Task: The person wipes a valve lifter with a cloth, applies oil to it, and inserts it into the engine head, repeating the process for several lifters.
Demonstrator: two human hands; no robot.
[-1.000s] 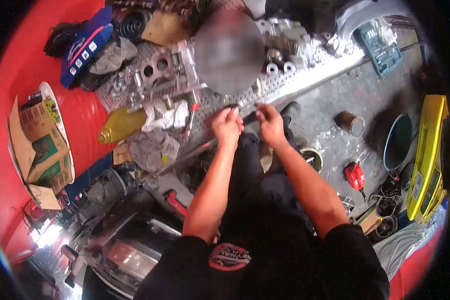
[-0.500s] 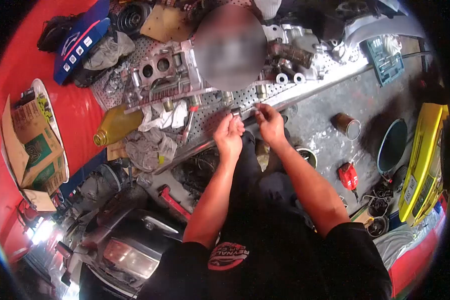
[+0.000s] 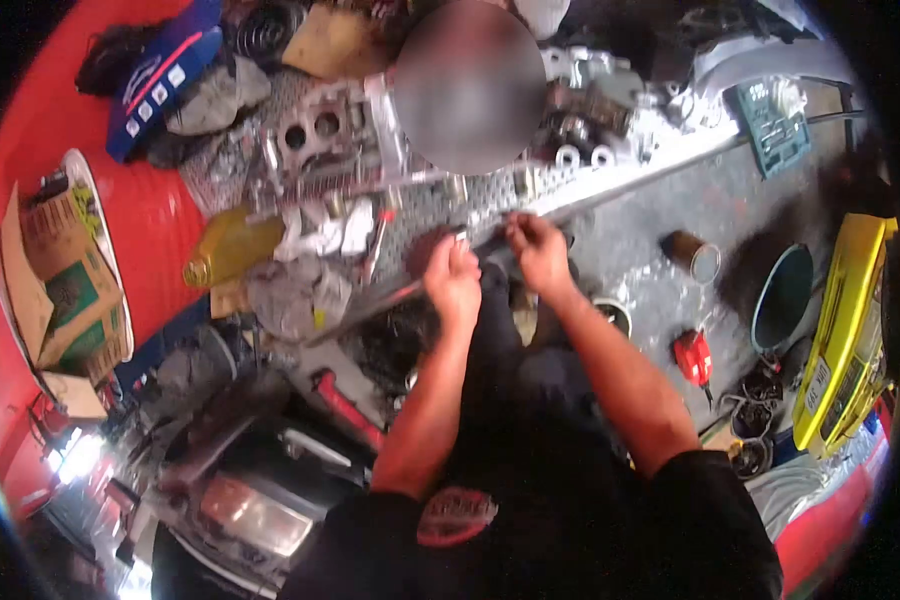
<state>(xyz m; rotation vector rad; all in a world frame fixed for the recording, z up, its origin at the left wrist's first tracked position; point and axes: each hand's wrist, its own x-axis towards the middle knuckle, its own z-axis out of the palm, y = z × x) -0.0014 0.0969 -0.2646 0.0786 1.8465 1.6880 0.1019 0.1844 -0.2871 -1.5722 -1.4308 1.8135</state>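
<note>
Near the front edge of the perforated metal bench (image 3: 420, 222), my left hand (image 3: 454, 278) is closed around a small metallic piece (image 3: 461, 238), whose tip shows above the fingers. A short gap to the right, my right hand (image 3: 538, 250) has its thumb and fingers pinched together at the bench edge; what they hold, if anything, is too small and blurred to name. Beyond the hands lies a metal engine part (image 3: 315, 135) with two round bores. Several small cylinders stand along its near side, one (image 3: 455, 188) just above my left hand.
A yellow jug (image 3: 232, 248), a grey rag (image 3: 298, 298) and a white cloth (image 3: 345, 228) lie to the left. On the right are a teal tool case (image 3: 776, 130), a rusty can (image 3: 694, 256), a red bottle (image 3: 693, 357) and a yellow car panel (image 3: 842, 330).
My left hand has turned slightly and its fingers are more curled around the small piece. My right hand has shifted a little, still pinched. The view has moved slightly.
</note>
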